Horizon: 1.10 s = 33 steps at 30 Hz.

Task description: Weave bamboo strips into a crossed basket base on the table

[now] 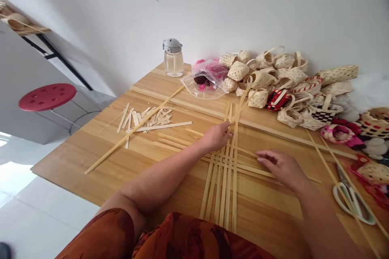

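A flat weave of pale bamboo strips [223, 160] lies on the table in front of me, with long loose ends running toward me and out to both sides. My left hand [216, 136] is closed at the far side of the weave, gripping several lengthwise strips [241, 107] that are lifted off the table. To the right, my right hand [282, 166] pinches a crosswise strip [247, 152] between thumb and fingers. That strip runs left into the weave under the raised ones. Its exact crossings are partly hidden by my left hand.
Cut scraps [158, 118] and a long loose strip [112, 150] lie left. Behind stand a lidded bottle [173, 58], a plastic bag [206, 83] and many small woven baskets [258, 97]. Scissors [352, 200] lie at right under long strips. A red stool [48, 96] stands beyond the table.
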Available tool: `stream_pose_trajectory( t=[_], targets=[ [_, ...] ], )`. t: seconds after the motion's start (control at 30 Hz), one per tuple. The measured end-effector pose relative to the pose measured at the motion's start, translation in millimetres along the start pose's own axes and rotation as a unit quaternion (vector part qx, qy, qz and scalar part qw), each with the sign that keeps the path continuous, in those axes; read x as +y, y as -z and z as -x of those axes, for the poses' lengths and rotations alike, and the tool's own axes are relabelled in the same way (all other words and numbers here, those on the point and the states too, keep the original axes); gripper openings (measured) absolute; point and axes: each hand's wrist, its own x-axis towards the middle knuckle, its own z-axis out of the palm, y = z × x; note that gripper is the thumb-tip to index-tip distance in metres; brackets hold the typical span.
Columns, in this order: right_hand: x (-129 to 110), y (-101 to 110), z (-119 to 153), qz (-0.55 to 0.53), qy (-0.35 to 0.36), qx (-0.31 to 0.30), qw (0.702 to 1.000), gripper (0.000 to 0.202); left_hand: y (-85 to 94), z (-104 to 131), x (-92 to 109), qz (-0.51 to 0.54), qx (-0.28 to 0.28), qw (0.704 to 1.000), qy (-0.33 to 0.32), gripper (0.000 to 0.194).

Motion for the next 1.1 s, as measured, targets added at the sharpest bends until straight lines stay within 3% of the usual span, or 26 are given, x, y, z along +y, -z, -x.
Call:
stream_pose_trajectory(
  t=[0.3,0.6,0.83,1.1],
  targets=[
    [-42,-30,-27,-0.003,0.118,0.008,0.993,0.027,0.1,-4,-5,-0.007,0.022,1.0,0.012,0.03],
    [-31,-25,-15,0.02,0.052,0.039,0.998,0.019,-4.1,-8,-11,0.102,0.006,0.993,0.062,0.027],
    [-44,-32,-18,-0.009,0.086,0.054,0.995,0.019,-4.2,-8,-13,0.116,0.003,0.992,0.057,0.026],
    [-44,-36,-16,-0.021,0.105,0.06,0.992,0.019,-3.6,-9,-12,0.098,0.006,0.993,0.064,0.031]
  ],
)
